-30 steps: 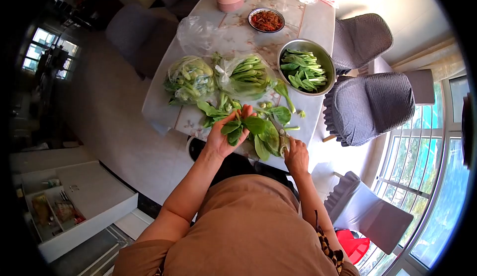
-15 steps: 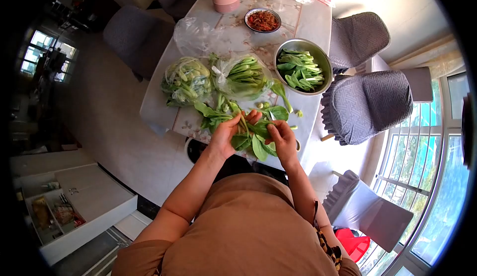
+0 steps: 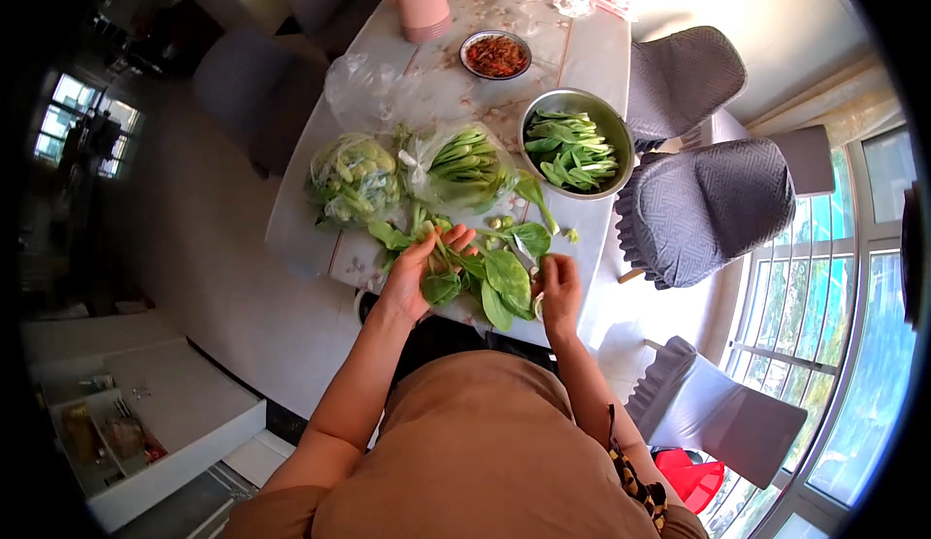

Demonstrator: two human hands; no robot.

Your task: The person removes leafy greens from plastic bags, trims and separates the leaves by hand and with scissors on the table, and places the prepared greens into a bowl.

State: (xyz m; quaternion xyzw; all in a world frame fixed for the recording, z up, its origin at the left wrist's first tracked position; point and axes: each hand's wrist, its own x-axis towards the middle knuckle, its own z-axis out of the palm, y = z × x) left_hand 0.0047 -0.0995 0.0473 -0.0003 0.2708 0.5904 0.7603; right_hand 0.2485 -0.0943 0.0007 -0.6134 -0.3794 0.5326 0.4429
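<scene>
My left hand point(image 3: 411, 275) is closed round the stems of a leafy green point(image 3: 442, 287), its fingertips pointing up and right. In my right hand point(image 3: 561, 292) are what look like scissors point(image 3: 538, 304), mostly hidden by the fingers, with a pale loop showing below. Loose broad leaves point(image 3: 506, 282) lie between both hands at the table's near edge. Just beyond them are small cut stem ends point(image 3: 499, 222). Two clear bags of greens, one on the left point(image 3: 355, 178) and one in the middle point(image 3: 464, 165), rest behind my hands.
A metal bowl point(image 3: 624, 156) of greens stands on the table point(image 3: 582, 54) at the right. Farther back are a dish of reddish food point(image 3: 496, 56), a pink jug point(image 3: 421, 5) and a crumpled clear bag point(image 3: 361, 88). Covered chairs point(image 3: 713, 204) line the right side.
My right hand has moved away from the leaves near my left hand, to the right and slightly down. My left hand has shifted slightly left, still with greens. The view has shifted a little.
</scene>
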